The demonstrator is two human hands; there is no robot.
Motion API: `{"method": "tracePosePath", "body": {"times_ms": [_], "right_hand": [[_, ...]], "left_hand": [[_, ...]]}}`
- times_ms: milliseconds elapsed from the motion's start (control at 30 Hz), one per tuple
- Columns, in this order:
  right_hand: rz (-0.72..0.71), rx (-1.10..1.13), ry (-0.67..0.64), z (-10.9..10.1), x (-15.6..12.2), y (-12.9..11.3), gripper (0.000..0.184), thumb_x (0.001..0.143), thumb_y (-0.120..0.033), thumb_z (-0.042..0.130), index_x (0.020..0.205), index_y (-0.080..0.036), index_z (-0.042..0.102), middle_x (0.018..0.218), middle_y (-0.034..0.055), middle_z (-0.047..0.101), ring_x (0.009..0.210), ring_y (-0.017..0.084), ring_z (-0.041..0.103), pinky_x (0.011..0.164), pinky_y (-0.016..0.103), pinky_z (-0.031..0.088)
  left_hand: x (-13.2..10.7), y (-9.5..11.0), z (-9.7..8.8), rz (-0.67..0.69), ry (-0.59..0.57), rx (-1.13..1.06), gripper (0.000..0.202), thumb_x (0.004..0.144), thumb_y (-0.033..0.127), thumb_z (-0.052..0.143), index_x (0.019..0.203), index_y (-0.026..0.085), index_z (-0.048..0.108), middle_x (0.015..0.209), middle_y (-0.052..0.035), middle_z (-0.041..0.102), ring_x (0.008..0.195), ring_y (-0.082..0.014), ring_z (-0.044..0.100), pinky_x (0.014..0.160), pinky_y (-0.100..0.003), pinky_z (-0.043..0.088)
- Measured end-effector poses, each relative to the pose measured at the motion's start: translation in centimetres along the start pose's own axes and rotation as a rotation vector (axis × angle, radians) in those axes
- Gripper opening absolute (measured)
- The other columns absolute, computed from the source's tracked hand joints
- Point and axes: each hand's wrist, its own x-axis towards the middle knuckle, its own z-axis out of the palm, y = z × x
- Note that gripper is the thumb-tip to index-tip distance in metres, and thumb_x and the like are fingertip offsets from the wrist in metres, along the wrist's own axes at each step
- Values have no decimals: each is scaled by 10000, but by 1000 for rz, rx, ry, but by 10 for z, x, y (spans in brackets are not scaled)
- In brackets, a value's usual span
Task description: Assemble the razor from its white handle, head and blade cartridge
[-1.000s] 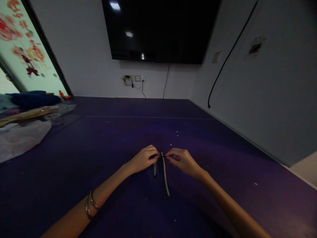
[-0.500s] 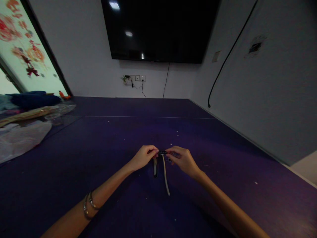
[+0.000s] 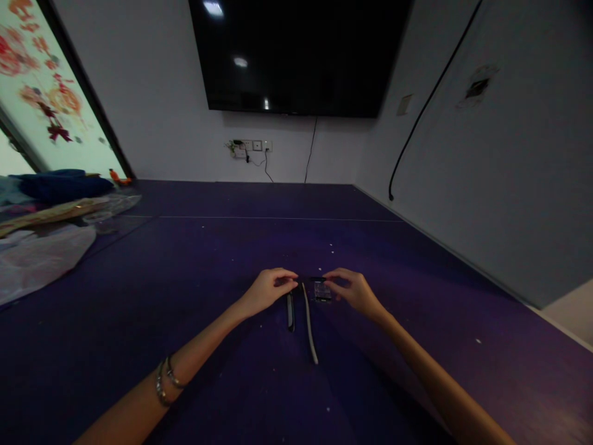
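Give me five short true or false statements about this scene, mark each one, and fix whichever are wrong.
1. The right hand pinches a slim black piece. True.
2. The strip lies to the right of the grey tool. True.
3. The strip is coiled into a ring. False: the strip is stretched out, with a slight bend.
4. The bracelets are on the right arm. False: the bracelets are on the left arm.
5. The TV is mounted on the wall. True.
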Motion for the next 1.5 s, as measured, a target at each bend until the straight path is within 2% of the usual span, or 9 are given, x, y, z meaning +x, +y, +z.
{"method": "tracePosePath", "body": {"times_ms": [100, 200, 267, 367, 500, 733, 1000, 1200, 1500], "right_hand": [[49, -55, 4, -10, -1, 25, 227, 756, -355, 601, 872, -175, 677, 837, 66, 643, 686, 171, 610, 422, 233, 507], [43, -97, -34, -14, -3, 42, 218, 763, -353, 597, 858, -176, 683, 852, 70, 644, 719, 181, 616, 460, 246, 504], [-10, -132, -48, -14, -4, 48, 187, 764, -331, 605, 844, -184, 689, 858, 67, 652, 777, 187, 620, 602, 288, 523], [-82, -179, -64, -14, -3, 51, 145, 764, -300, 618, 827, -195, 695, 853, 61, 662, 833, 189, 614, 787, 335, 480], [-86, -195, -83, -14, -2, 53, 140, 771, -295, 615, 831, -197, 695, 852, 61, 661, 834, 190, 608, 789, 328, 466], [-77, -177, -114, -12, -2, 53, 131, 765, -266, 617, 838, -189, 694, 855, 62, 647, 813, 176, 592, 720, 296, 467], [-78, -195, -127, -11, 0, 51, 133, 756, -258, 618, 843, -199, 699, 859, 59, 643, 804, 175, 587, 702, 295, 469], [-88, -197, -142, -12, 0, 54, 131, 747, -231, 616, 842, -198, 700, 859, 57, 637, 786, 167, 584, 710, 299, 470], [-81, -238, -135, -10, -1, 56, 142, 744, -250, 620, 836, -187, 708, 872, 65, 627, 774, 160, 583, 701, 290, 474]], "left_hand": [[2, -1, 3, 84, 16, 146, 247, 802, 280, 578, 1010, 161, 638, 961, -59, 659, 872, -164, 602, 811, -312, 468], [9, -2, 14, 165, -8, 320, 319, 767, 267, 618, 1073, 175, 606, 1057, -61, 638, 1003, -191, 557, 911, -348, 424], [17, -4, 26, 175, -52, 401, 421, 747, 257, 630, 1149, 156, 557, 1147, -85, 603, 1085, -210, 519, 960, -360, 396], [30, -10, 45, 175, -139, 504, 547, 724, 247, 626, 1238, 126, 481, 1237, -123, 547, 1147, -240, 485, 982, -371, 380], [44, -19, 61, 158, -197, 590, 598, 716, 227, 592, 1282, 123, 427, 1267, -141, 525, 1185, -261, 465, 992, -388, 364], [45, -23, 62, 178, -272, 603, 571, 731, 276, 580, 1271, 151, 439, 1240, -114, 559, 1152, -241, 504, 1051, -442, 272], [42, -24, 66, 181, -222, 609, 543, 727, 277, 608, 1237, 147, 472, 1197, -118, 587, 1119, -247, 527, 1045, -442, 276], [40, -25, 69, 179, -187, 611, 558, 721, 337, 635, 1226, 158, 481, 1180, -106, 596, 1105, -255, 530, 1039, -454, 274], [40, -25, 70, 179, -172, 643, 540, 714, 287, 636, 1211, 133, 494, 1152, -112, 611, 1080, -254, 542, 1034, -441, 291]]}}
